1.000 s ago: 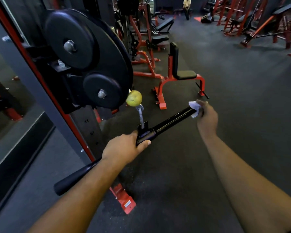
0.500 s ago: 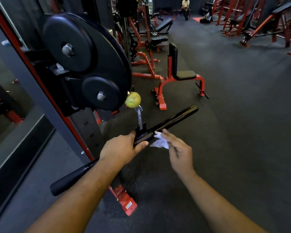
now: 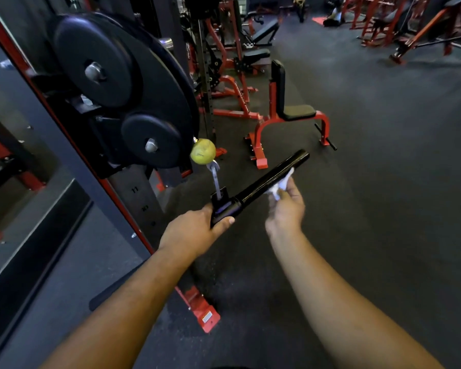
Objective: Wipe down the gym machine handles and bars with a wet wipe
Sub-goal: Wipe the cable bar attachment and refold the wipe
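Observation:
A black cable-machine bar (image 3: 266,182) hangs slantwise from a metal clip below a yellow-green ball (image 3: 202,155). My left hand (image 3: 194,234) grips the bar at its middle bracket. My right hand (image 3: 286,209) holds a crumpled white wet wipe (image 3: 281,187) and presses it against the underside of the bar's right grip, a little short of its far end. The bar's left end (image 3: 99,302) shows below my left forearm.
Black weight plates (image 3: 133,102) hang on the red and black rack at left, with a mirror panel (image 3: 16,145) beside it. The rack's red foot (image 3: 204,312) juts onto the floor. A red seat bench (image 3: 290,118) stands ahead. More red machines stand at the back.
My right hand slid the wipe from the bar's far right end back to the bracket, then out again along the right grip. My left hand kept its hold.

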Demonstrator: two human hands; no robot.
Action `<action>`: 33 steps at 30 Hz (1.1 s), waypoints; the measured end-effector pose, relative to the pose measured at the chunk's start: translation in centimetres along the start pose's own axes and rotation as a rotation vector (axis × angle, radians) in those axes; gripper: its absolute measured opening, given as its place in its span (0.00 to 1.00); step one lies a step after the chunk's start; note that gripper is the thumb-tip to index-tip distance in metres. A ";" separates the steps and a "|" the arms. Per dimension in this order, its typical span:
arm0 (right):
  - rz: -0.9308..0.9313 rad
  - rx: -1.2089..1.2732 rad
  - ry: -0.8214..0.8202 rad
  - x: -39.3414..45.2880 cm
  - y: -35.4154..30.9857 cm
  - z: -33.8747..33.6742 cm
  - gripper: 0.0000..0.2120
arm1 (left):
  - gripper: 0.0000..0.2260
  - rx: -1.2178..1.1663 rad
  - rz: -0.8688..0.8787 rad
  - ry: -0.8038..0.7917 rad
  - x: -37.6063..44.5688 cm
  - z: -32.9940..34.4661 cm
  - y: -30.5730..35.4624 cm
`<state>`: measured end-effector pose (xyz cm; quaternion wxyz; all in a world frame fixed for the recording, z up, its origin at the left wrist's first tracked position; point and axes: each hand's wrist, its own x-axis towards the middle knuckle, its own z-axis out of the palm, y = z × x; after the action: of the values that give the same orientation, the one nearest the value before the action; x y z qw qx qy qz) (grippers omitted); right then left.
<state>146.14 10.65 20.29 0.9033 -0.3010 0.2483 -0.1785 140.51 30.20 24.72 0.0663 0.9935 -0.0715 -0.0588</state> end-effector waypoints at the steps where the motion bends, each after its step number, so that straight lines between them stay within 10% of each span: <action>1: 0.040 0.001 -0.017 -1.2 1.4 -0.2 0.22 | 0.30 0.006 -0.005 0.010 0.0 0.0 0.1; 7: 0.164 -0.161 -0.221 -5.1 3.6 -3.8 0.16 | 0.29 0.035 -0.050 0.043 0.0 -0.3 0.7; 13: -0.536 -0.795 -0.078 5.8 -5.3 -2.7 0.22 | 0.31 0.080 -0.076 0.070 -0.1 -0.3 1.2; 18: -0.780 -1.178 -0.385 6.8 -4.9 -0.7 0.26 | 0.37 0.103 -0.086 0.072 -0.2 0.1 0.8; 26: -0.767 -0.992 -0.666 -1.2 2.0 -2.0 0.29 | 0.38 0.164 -0.181 0.188 -5.9 -0.1 -4.3; 33: -0.702 -0.862 -0.538 -6.4 5.4 -3.7 0.21 | 0.35 0.229 -0.281 0.093 -11.9 -1.3 -7.5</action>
<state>139.83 16.06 16.41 0.6186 -0.7373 -0.0524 -0.2664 129.95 39.52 26.26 -0.0530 0.9964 0.0650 -0.0131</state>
